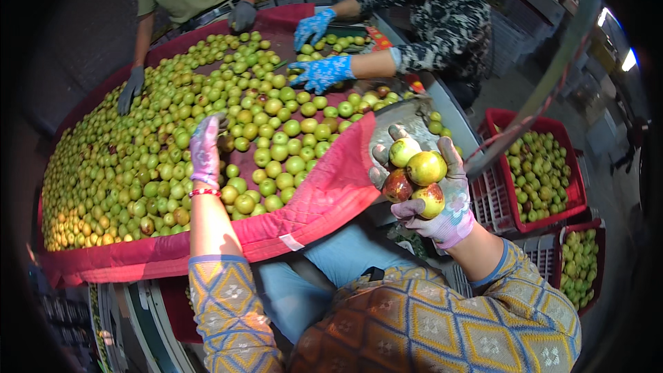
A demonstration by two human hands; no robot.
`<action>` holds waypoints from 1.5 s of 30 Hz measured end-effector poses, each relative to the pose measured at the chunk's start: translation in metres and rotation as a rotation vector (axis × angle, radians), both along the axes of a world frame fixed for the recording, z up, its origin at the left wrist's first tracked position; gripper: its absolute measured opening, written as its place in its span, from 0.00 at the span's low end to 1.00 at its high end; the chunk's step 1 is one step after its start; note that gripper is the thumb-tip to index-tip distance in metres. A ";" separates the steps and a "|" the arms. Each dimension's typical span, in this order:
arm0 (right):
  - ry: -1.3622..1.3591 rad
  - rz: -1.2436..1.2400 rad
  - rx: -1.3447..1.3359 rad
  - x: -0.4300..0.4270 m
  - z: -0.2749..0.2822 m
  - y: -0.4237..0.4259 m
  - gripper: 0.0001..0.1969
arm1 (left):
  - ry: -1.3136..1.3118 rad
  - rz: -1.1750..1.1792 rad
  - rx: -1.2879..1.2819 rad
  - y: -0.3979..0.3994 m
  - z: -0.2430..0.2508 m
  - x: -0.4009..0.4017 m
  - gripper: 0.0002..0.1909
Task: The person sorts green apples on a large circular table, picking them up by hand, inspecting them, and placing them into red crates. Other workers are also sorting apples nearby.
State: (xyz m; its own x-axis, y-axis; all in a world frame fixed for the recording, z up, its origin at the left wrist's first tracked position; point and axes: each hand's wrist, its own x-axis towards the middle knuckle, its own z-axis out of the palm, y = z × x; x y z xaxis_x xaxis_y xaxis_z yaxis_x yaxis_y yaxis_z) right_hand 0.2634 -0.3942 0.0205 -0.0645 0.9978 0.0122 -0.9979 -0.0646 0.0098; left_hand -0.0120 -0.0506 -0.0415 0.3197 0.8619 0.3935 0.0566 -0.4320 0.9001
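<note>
Several jujubes (pixel 427 168) rest in my right hand (pixel 440 217), palm up in a patterned knit glove with dirty fingertips. They are yellow-green, with one mostly brown-red and another partly so. My left hand (pixel 206 147), in a matching glove, reaches over the broad heap of green jujubes (pixel 155 145). Its fingers bend down at the fruit; whether they grip one is hidden. A red beaded bracelet (pixel 204 193) circles my left wrist. The sorting table's red cloth edge (pixel 311 223) runs between me and the heap.
Across the table, a person's blue gloves (pixel 322 73) handle fruit, while another person's grey glove (pixel 131 90) touches the heap. Red-lined crates (pixel 577 202) of jujubes stand at my right, behind a slanting metal pole (pixel 549 93). A grey chute (pixel 401 118) adjoins the cloth.
</note>
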 end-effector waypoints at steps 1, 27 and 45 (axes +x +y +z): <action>0.027 -0.001 0.072 0.007 -0.001 -0.010 0.32 | 0.015 -0.003 0.011 0.003 -0.004 -0.001 0.20; -0.191 -1.313 -0.124 0.284 -0.060 -0.203 0.32 | 0.199 -0.072 -0.117 0.028 -0.022 -0.029 0.22; -1.954 -2.316 -0.728 0.218 0.011 -0.154 0.19 | 0.280 0.260 -0.307 -0.028 0.029 0.016 0.22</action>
State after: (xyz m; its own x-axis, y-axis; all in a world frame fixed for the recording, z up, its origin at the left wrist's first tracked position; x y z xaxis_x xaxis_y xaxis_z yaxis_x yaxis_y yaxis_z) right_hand 0.4812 -0.5479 0.0320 0.3723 -0.2191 0.9019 0.8717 -0.2509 -0.4209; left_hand 0.0045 -0.0786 -0.0124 0.1353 0.9901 0.0383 0.3856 -0.0882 0.9184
